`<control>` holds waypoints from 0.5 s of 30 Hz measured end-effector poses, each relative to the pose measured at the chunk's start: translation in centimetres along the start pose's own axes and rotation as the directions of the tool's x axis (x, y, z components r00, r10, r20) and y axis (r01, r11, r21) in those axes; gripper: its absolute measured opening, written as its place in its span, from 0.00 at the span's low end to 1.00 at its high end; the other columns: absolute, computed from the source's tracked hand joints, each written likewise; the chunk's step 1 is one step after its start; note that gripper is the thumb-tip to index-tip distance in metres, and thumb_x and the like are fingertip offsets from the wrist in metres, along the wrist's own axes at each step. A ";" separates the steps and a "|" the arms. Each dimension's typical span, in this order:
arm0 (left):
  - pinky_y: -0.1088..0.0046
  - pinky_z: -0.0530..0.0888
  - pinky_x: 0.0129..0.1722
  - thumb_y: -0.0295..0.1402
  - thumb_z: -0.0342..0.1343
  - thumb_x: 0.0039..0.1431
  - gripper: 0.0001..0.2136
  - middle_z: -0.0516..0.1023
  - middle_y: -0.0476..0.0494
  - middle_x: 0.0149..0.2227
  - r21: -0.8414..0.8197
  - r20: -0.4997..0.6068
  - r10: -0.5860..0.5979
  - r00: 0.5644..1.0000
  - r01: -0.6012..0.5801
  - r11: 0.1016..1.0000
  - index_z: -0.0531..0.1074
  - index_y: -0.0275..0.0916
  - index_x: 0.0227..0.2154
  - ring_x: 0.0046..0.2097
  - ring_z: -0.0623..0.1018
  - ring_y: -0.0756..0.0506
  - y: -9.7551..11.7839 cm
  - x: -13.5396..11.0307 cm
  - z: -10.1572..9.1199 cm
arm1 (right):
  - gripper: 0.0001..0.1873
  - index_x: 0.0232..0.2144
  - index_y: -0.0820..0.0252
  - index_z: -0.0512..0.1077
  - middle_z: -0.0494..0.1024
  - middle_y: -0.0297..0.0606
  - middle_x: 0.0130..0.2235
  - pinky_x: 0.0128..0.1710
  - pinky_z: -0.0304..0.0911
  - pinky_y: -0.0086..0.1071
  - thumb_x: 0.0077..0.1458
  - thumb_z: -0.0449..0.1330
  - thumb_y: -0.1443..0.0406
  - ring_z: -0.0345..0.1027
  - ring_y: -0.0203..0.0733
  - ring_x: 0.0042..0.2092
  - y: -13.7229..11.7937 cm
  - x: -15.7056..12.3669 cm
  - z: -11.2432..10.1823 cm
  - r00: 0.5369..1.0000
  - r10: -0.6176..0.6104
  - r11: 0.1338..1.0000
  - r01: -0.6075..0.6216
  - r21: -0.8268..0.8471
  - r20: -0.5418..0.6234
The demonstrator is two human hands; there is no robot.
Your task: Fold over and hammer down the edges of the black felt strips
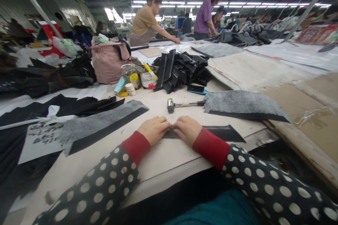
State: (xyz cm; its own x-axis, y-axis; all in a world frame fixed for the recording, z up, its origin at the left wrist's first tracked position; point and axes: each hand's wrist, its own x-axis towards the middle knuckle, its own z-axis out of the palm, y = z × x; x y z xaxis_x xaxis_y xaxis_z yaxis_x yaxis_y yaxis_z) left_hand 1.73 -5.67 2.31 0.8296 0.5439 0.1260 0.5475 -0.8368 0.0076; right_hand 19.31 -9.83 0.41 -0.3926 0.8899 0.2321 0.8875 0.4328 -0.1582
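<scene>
My left hand [154, 129] and my right hand [188, 130] meet at the near middle of the table, fingers bent and pressed together. Both grip a dark fabric strip [224, 133] with a folded edge; it runs out to the right from under my right hand. My fingers cover its left end. Just beyond my fingertips lies a hammer [171, 105], its handle pointing right. Grey-backed black fabric pieces lie on both sides, one piece [108, 123] at the left and another piece [243, 104] at the right, over the hammer handle's end.
A heap of black strips [185, 68] lies at the back. Near it are a glass jar [130, 75], a yellow brush [150, 71] and a pink bag [109, 61]. Black fabric with a handwritten paper tag [39, 140] covers the left. Two people stand working beyond the table.
</scene>
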 end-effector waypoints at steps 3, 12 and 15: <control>0.71 0.66 0.39 0.32 0.45 0.56 0.07 0.67 0.46 0.35 -0.130 -0.054 -0.062 0.997 0.054 0.990 0.67 0.39 0.34 0.38 0.67 0.48 -0.2 -0.1 0.4 | 0.13 0.30 0.61 0.67 0.67 0.40 0.33 0.36 0.54 0.34 0.48 0.55 0.56 0.58 0.41 0.36 0.5 0.0 -0.1 0.987 0.152 0.988 -0.150 0.043 -0.044; 0.71 0.65 0.37 0.35 0.50 0.52 0.09 0.68 0.46 0.32 -0.406 -0.112 -0.166 0.980 0.107 0.908 0.69 0.38 0.35 0.36 0.68 0.48 0.0 0.0 1.1 | 0.13 0.29 0.62 0.64 0.66 0.34 0.25 0.27 0.51 0.29 0.45 0.57 0.58 0.57 0.35 0.27 0.6 0.0 0.1 0.987 0.159 0.975 -0.152 0.162 -0.031; 0.73 0.66 0.35 0.36 0.50 0.52 0.09 0.68 0.47 0.30 -0.472 -0.081 -0.205 0.975 0.144 0.870 0.70 0.37 0.32 0.33 0.68 0.49 0.5 0.2 1.0 | 0.12 0.31 0.62 0.65 0.68 0.35 0.27 0.28 0.52 0.29 0.48 0.55 0.59 0.59 0.36 0.29 0.6 -0.1 0.1 0.994 0.087 0.983 -0.076 0.168 -0.060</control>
State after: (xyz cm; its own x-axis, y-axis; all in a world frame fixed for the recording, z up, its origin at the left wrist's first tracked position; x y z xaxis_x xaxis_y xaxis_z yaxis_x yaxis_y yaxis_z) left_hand 2.26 -5.88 1.31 0.6877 0.6972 0.2021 0.5435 -0.6791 0.4933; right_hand 19.83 -9.66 0.24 -0.2989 0.9138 0.2751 0.8616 0.3823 -0.3338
